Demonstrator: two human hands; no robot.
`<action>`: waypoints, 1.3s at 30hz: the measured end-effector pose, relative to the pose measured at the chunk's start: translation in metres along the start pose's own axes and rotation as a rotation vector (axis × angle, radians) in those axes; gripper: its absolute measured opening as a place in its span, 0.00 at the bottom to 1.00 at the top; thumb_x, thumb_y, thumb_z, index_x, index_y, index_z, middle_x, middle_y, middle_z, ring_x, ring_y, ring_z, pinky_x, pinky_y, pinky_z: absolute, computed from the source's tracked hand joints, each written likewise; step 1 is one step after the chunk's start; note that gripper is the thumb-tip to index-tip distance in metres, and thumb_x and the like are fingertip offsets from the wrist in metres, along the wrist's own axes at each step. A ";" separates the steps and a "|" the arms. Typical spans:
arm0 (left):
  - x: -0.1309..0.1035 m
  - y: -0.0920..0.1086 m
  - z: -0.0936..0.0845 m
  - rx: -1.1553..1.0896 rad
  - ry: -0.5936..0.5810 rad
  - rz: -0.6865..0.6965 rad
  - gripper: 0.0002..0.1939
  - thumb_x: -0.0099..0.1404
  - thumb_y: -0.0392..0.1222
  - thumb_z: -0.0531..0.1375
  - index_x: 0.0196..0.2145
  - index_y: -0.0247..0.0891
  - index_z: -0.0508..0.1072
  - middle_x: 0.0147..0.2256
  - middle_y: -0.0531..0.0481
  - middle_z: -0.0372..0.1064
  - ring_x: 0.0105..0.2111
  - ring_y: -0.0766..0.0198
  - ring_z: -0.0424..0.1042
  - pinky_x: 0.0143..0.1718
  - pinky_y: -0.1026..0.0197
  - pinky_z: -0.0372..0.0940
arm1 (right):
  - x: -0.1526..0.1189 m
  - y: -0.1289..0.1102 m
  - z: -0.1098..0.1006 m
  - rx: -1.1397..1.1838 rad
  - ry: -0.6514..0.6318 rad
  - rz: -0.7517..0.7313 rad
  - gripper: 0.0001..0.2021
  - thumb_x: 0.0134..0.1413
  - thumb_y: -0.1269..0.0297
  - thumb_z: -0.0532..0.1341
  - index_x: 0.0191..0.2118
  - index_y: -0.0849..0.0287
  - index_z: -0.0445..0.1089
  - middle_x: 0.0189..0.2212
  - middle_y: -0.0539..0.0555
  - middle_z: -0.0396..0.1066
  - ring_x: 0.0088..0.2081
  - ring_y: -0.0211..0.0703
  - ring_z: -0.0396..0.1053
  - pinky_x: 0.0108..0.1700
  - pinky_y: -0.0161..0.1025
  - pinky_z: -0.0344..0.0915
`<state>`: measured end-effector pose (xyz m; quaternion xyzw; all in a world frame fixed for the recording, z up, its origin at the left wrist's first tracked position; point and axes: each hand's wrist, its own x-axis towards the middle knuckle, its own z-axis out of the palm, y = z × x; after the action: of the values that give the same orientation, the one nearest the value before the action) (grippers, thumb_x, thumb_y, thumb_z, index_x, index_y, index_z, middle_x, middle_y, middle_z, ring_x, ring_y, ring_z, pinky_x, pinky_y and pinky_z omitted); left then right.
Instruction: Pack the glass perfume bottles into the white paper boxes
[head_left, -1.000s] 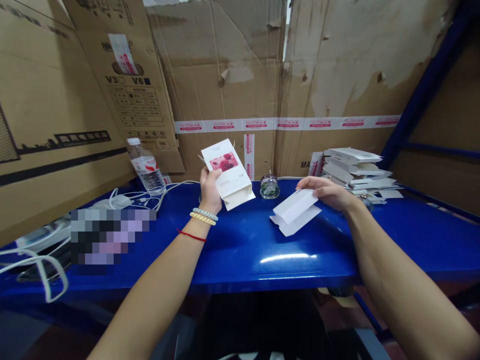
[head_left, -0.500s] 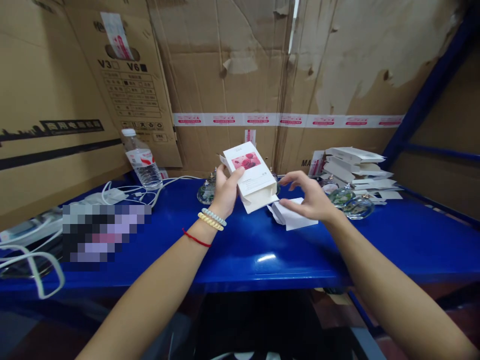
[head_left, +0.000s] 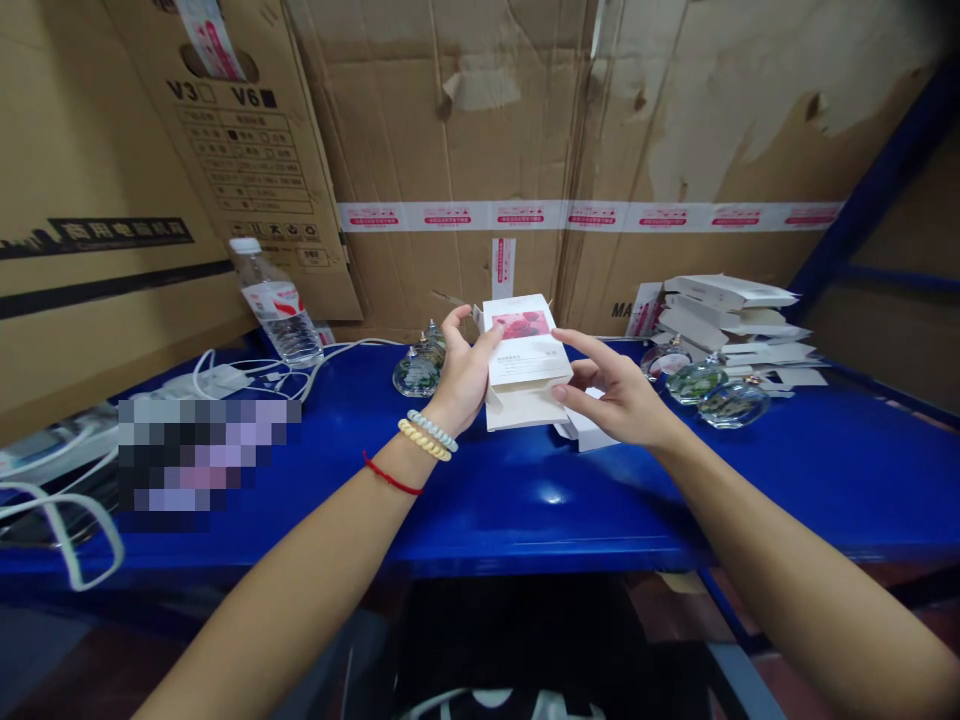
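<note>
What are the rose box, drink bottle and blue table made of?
Rose box: probably thin, smooth white card; its flap has straight folds. Drink bottle: likely shiny plastic; it's see-through and ridged. Blue table: glossy, maybe painted metal; light glints on it.

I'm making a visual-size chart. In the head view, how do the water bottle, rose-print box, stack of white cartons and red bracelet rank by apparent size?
1. Stack of white cartons
2. Rose-print box, though being nearer the camera may enlarge it
3. Water bottle
4. Red bracelet
</note>
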<state>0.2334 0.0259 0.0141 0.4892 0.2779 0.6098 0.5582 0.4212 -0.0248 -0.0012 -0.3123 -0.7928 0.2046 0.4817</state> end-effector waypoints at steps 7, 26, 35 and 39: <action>-0.003 0.008 -0.011 -0.053 -0.294 -0.057 0.36 0.53 0.49 0.64 0.59 0.45 0.60 0.48 0.45 0.72 0.46 0.47 0.73 0.45 0.48 0.70 | 0.005 -0.005 -0.008 0.211 0.112 0.071 0.17 0.50 0.62 0.68 0.47 0.54 0.75 0.26 0.48 0.71 0.22 0.30 0.62 0.23 0.31 0.64; -0.005 0.011 -0.016 0.125 -0.380 0.014 0.38 0.43 0.35 0.71 0.53 0.41 0.68 0.38 0.46 0.75 0.38 0.54 0.75 0.40 0.55 0.71 | 0.003 -0.002 -0.020 0.145 0.071 0.110 0.25 0.49 0.60 0.69 0.55 0.54 0.71 0.26 0.48 0.69 0.26 0.32 0.63 0.27 0.33 0.65; 0.000 0.008 -0.020 0.106 -0.410 0.082 0.35 0.45 0.36 0.71 0.52 0.45 0.67 0.41 0.47 0.75 0.41 0.54 0.75 0.38 0.57 0.72 | 0.001 -0.002 -0.019 0.126 0.027 0.072 0.36 0.39 0.62 0.74 0.58 0.47 0.67 0.38 0.51 0.70 0.36 0.37 0.66 0.36 0.34 0.70; -0.003 0.010 -0.019 0.120 -0.434 0.070 0.36 0.45 0.38 0.71 0.52 0.47 0.67 0.40 0.47 0.74 0.38 0.55 0.74 0.32 0.59 0.71 | 0.001 0.004 -0.017 0.173 0.084 0.088 0.28 0.47 0.61 0.70 0.56 0.49 0.69 0.40 0.51 0.70 0.37 0.36 0.67 0.38 0.34 0.70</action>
<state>0.2117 0.0244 0.0146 0.6508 0.1698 0.4916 0.5531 0.4369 -0.0209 0.0047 -0.3123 -0.7369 0.2799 0.5302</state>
